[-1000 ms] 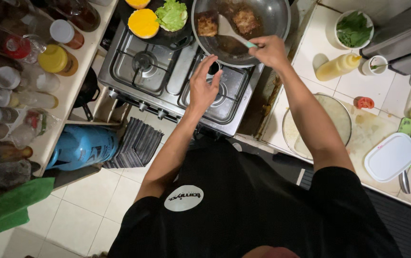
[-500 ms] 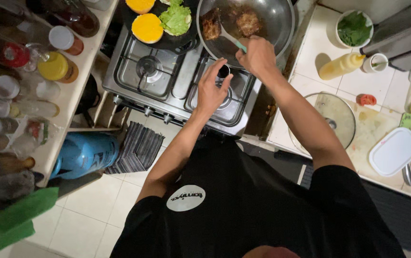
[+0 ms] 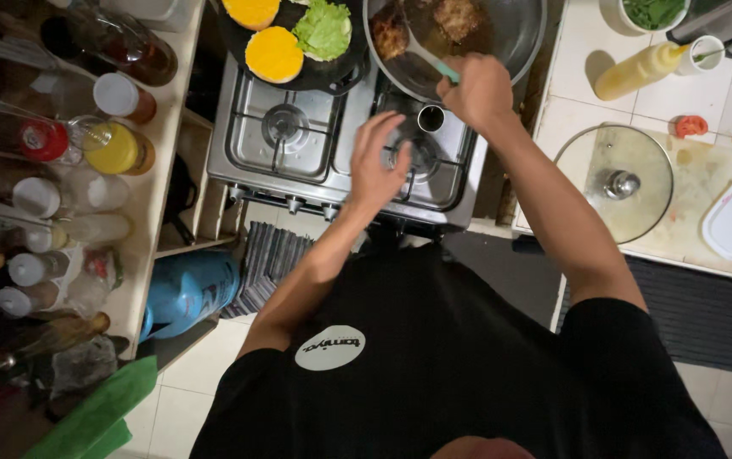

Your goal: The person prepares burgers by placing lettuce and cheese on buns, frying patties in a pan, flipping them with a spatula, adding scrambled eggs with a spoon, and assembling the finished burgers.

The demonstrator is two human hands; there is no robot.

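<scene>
- We judged cooking midway: two browned patties sat in the pan, buns with lettuce waited just left of the pan, unassembled.
- Our right hand gripped the spatula at the pan's near rim.
- Spatula's long axis ran diagonally, blade pointing up-left into the pan.
- Our left hand hovered open, near the pan, holding nothing.

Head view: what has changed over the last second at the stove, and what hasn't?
The left hand lifted from by the pan handle and now hovers open over the front right burner, touching nothing. The right hand keeps its grip on the teal-handled spatula in the frying pan. Patties, buns and glass lid stay put.
</scene>
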